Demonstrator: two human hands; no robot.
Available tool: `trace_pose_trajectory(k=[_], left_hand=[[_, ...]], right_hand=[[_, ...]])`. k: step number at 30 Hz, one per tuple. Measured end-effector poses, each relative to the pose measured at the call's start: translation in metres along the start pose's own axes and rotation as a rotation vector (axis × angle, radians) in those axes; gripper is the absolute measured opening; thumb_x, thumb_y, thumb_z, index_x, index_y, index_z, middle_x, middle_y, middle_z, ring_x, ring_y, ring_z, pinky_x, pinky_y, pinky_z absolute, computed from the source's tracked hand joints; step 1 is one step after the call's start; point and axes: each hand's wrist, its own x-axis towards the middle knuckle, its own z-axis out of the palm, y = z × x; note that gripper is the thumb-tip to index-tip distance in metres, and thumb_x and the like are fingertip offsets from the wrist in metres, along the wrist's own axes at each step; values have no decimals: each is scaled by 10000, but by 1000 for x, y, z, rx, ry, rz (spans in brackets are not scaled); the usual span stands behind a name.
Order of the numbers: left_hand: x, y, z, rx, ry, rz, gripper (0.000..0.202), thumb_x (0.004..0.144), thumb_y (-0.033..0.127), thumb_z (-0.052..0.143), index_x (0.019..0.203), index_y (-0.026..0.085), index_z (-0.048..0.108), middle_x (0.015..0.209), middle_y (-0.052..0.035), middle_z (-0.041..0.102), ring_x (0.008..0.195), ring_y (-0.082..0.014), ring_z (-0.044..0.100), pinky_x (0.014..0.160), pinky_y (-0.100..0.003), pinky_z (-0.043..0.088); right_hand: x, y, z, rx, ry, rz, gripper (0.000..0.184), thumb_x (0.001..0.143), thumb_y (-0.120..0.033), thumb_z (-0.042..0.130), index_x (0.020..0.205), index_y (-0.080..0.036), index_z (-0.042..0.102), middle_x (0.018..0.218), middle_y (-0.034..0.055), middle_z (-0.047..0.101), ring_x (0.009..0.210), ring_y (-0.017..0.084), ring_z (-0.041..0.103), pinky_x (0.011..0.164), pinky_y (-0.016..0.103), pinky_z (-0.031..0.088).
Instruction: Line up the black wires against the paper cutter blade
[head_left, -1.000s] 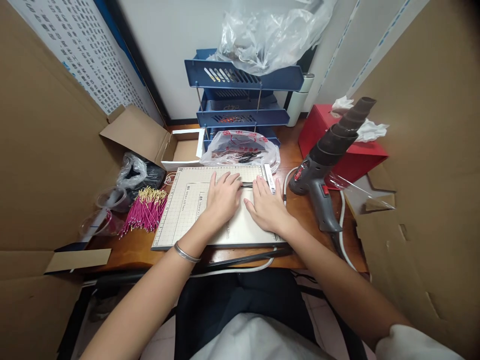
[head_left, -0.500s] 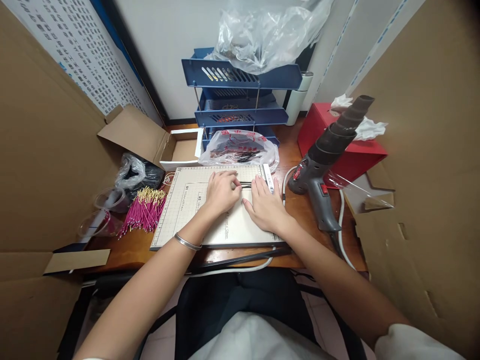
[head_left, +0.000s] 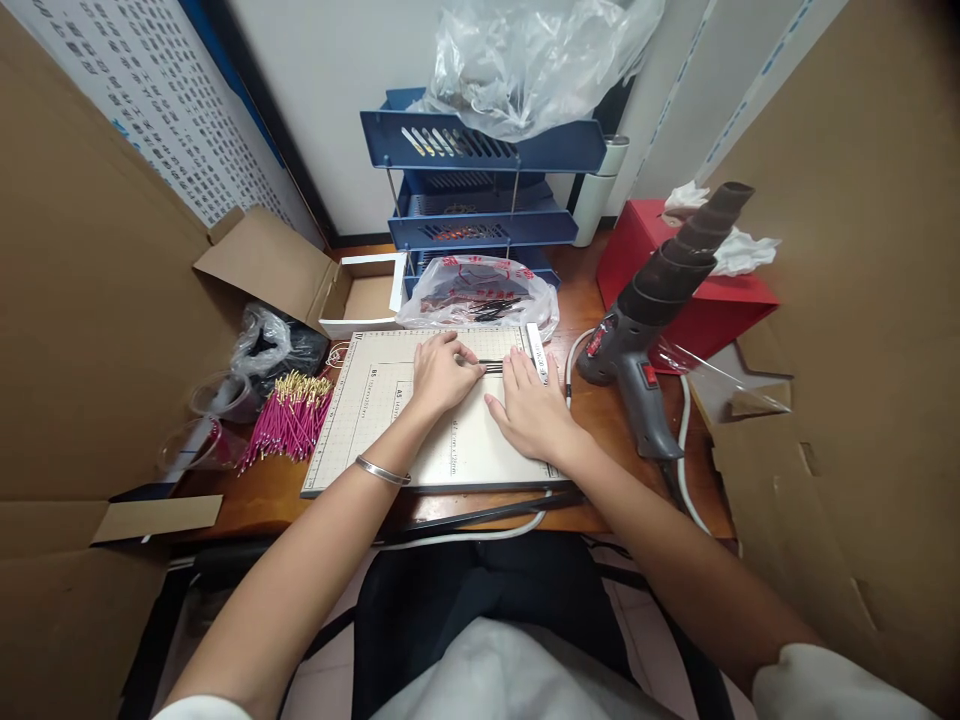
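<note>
Several thin black wires (head_left: pixel 491 367) lie side by side on a cream paper-cutter board (head_left: pixel 390 440) printed with a grid and paper sizes. My left hand (head_left: pixel 444 372) has its fingers curled, thumb and fingertips closed at the left ends of the wires. Flat across their right part rests my right hand (head_left: pixel 529 400), fingers stretched and thumb apart, beside the white guide strip (head_left: pixel 535 345). The wires' right ends are hidden beneath it.
A grey heat gun (head_left: pixel 649 330) stands at the right before a red tissue box (head_left: pixel 690 270). Left of the board lie magenta wires with gold tips (head_left: pixel 289 420). Behind are a plastic bag (head_left: pixel 480 295), an open carton (head_left: pixel 367 300) and blue trays (head_left: pixel 480 150).
My left hand has shifted slightly right along the wires, and its fingers have moved. My right hand stays flat in nearly the same place. The view has tilted slightly.
</note>
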Motion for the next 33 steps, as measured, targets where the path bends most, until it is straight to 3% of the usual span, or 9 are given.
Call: trace_pose_trajectory(k=[9,25,29,33], left_hand=[[-6,-8,8,-11,-6,147,131,964,301,730,1066,226,764,1543,-128,636,1521,-300,519,1347,-606,263],[7,-9,8,-58,-49,160,61,904,260,782,889,208,811,1437,-107,713,1436,-294,600,1283,-470,403],[9,-9,8,-82,-67,129,98,926,252,740,881,205,812,1493,-110,681,1458,-286,587,1327,-503,351],[10,-7,8,-75,-56,79,86,913,253,751,889,208,820,1560,-129,630,1523,-315,524,1364,-607,231]], right_hand=[[1,1,1,4,28,1,756,1121,-440,280,1703,37,212,1803,247,152,1724,332,163,1392,631,58],[-1,3,3,30,31,-16,724,1129,-447,260,1716,-25,242,1810,245,152,1726,331,157,1386,636,48],[-1,2,3,27,35,-16,732,1130,-457,262,1716,-20,239,1809,253,148,1724,337,165,1389,620,41],[-1,2,4,22,39,-18,720,1132,-459,270,1728,-57,229,1808,262,151,1725,345,154,1385,626,45]])
